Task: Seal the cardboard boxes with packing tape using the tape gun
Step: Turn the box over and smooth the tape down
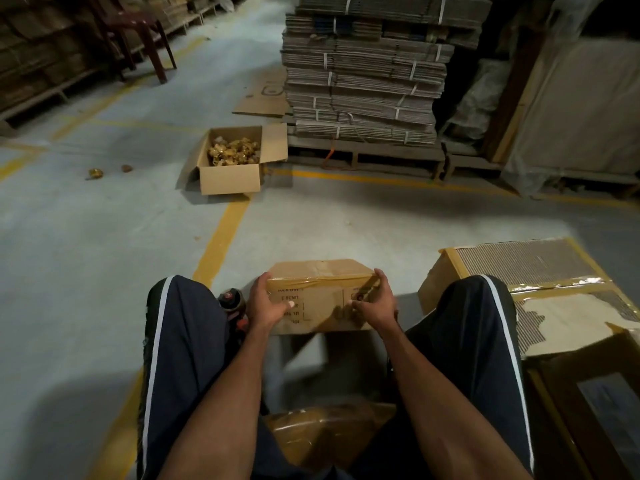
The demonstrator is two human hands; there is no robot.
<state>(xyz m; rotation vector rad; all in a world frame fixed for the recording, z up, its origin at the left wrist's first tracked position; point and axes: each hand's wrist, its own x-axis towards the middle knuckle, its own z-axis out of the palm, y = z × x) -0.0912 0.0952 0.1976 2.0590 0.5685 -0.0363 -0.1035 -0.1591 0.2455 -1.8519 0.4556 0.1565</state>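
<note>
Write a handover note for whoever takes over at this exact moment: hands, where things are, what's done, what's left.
Left hand and right hand: each holds one end of the small box between the knees; neither holds the tape gun.
Tape gun: on the floor by the left knee, partly hidden.
Done: tape runs along the small box's top edge.
Left: the open box ahead, holding crumpled golden material, has its flaps up and is unsealed. Whether the small box needs more tape cannot be told.
</note>
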